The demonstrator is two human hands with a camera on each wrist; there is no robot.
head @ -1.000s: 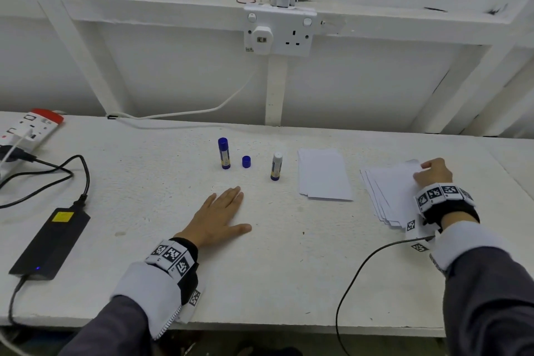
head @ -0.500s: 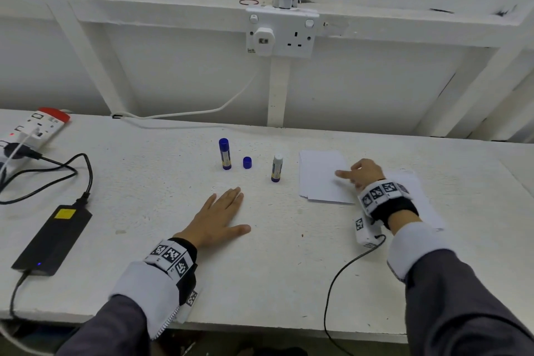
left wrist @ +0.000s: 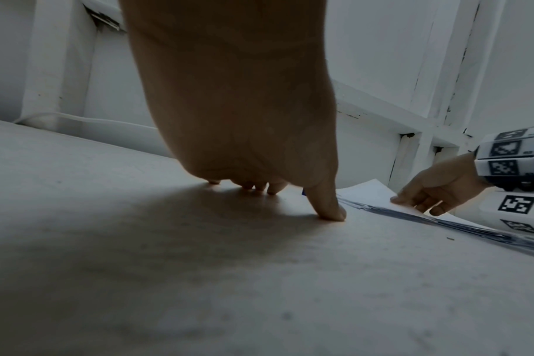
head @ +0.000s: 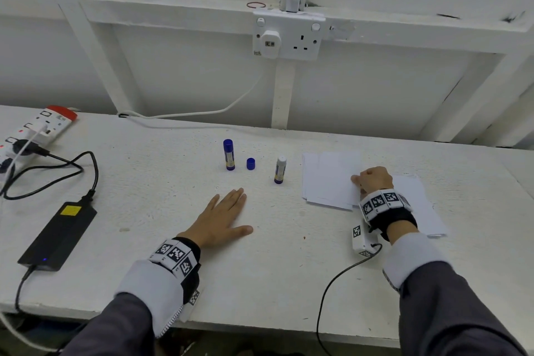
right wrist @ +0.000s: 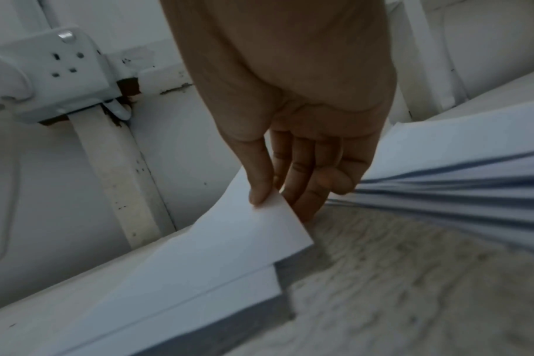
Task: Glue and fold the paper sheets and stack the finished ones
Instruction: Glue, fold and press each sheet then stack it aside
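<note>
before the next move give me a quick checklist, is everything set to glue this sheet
1. Right hand pinches one sheet by its corner: ok.
2. Only one sheet lifted: cannot tell.
3. Left hand free, flat on the table: ok.
4. An open glue stick stands upright, cap beside it: ok.
5. Bare table in front of the left hand for gluing: ok.

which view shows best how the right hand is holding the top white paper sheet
The right wrist view: thumb and fingers of the right hand pinch the corner of the top white paper sheet. The head view shows only the hand's back over the pile; the left wrist view shows it small, far off.
</note>
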